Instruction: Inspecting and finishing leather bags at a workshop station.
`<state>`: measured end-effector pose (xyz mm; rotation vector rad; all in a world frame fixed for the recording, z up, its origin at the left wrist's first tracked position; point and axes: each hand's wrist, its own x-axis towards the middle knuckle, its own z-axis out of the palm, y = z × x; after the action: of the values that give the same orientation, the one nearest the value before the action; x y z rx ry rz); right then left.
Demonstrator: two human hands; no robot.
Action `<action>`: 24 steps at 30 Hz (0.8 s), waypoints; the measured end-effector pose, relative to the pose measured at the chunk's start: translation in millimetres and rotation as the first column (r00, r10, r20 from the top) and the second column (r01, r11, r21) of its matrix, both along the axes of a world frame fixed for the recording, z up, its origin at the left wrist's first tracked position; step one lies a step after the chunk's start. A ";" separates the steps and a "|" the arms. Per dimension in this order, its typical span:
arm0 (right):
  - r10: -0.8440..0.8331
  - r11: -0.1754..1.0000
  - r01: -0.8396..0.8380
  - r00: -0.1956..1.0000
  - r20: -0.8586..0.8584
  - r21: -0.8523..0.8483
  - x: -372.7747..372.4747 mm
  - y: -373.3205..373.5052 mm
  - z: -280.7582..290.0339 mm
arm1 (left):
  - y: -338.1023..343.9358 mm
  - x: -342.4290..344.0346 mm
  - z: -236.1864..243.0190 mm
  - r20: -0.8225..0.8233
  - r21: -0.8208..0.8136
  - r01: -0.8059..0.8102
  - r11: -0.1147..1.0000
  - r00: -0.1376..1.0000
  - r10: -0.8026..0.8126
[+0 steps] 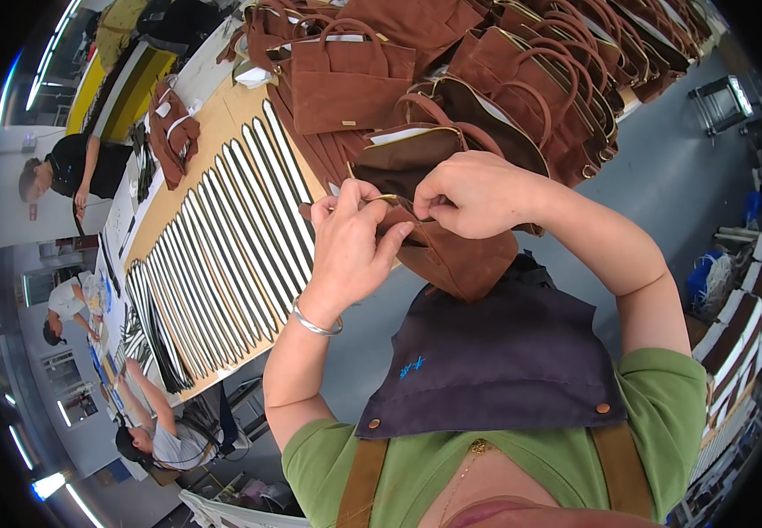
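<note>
A brown handbag [465, 255] with a dark lining and a gold-toned zipper leans toward me at the table's edge, its mouth spread apart. At the left end of the zipper, my left hand [355, 242] pinches the bag's edge, thumb toward the opening. My right hand [478, 195] is closed over the bag's mouth with fingers curled in a pinch; whatever lies between those fingertips is hidden. The two hands are close together but apart. Behind my right hand rise the bag's brown handles [478, 136].
Many similar brown handbags [355, 84] crowd the far table. Black-and-white strips [223, 238] lie in a row on the tan board [242, 110] to the left. People [69, 180] work along the far left side. A metal cart [722, 106] stands at right.
</note>
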<state>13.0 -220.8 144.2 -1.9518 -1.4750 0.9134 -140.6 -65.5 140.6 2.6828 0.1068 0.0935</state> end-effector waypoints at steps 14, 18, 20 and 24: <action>-0.020 0.999 0.020 1.000 -0.006 0.039 -5.2 -3.0 1.5 | -2.9 -3.8 1.2 0.017 0.004 -0.020 1.000 1.000 0.020; -0.039 0.998 0.041 0.998 -0.047 0.039 -6.2 -3.1 -0.7 | -2.1 -4.7 1.6 0.037 -0.035 -0.021 0.999 0.999 0.023; -0.044 0.998 0.046 0.997 -0.057 0.031 -6.1 -2.9 1.2 | -1.8 -4.6 1.5 0.042 -0.044 -0.017 0.999 0.999 0.019; -0.047 0.998 0.045 0.996 -0.069 -0.035 -5.4 -2.7 5.0 | -2.7 -4.3 4.3 0.034 -0.046 -0.004 0.999 0.999 0.005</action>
<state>7.6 -223.5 149.2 -1.9490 -1.3783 0.9820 -144.9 -68.1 144.9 2.6340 0.1032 0.1363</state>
